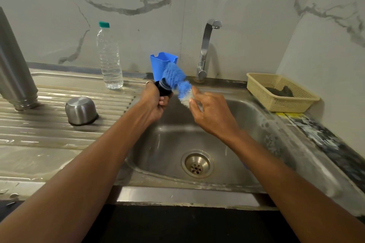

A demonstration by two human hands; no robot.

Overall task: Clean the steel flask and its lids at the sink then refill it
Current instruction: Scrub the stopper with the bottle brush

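Since the step in hand looks to be scrubbing the inner lid, keep the work over the sink [167, 144], at centre, so drips fall into the bowl. On the drainboard [49, 134] the flask [13, 61] stands mouth-down at 9 o'clock, well apart from both hands; leave it draining. At 3 o'clock sits the basket [280, 102], at 11 the bottle [109, 59], at 12 the tap [206, 45], with no stream showing. Nearer in at 9 o'clock the cap [81, 110] lies rim-down, apparently done.

Just left of centre, the left hand [153, 102] has its fingers curled round the black lid [164, 88], top turned toward 1 o'clock. At its white lower end the brush [173, 75] is pinched by the right hand [213, 116], forefinger straight, and the blue bristles press on the lid's top.

Doing this well, I judge, means a firm hold on the wet lid, turning it while the bristles work round threads and seal, then rinsing under the tap. A slack pinch may let the brush twist.
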